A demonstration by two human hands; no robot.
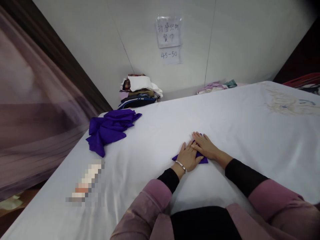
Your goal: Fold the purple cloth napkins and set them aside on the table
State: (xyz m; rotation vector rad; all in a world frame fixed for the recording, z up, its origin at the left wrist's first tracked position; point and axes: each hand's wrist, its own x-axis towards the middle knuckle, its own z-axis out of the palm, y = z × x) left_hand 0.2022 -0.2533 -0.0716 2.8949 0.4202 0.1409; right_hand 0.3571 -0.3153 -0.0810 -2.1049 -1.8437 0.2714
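A small folded purple napkin (204, 160) lies on the white-covered surface (150, 150), mostly hidden under my two hands. My left hand (188, 157), with a silver bracelet at the wrist, rests flat on it with fingers stretched out. Pressed flat on its upper right part is my right hand (205, 146), fingers extended and its fingertips meeting those of the left. Only corners of the napkin show, at the left, at the lower right and a sliver at the top.
Loose purple cloths (110, 126) lie heaped at the left edge. Behind stand a pile of folded clothes (140, 86) and more fabric (212, 87) by the wall. A pixelated patch (87, 181) hides something at the lower left. A handwritten sign (169, 31) hangs on the wall.
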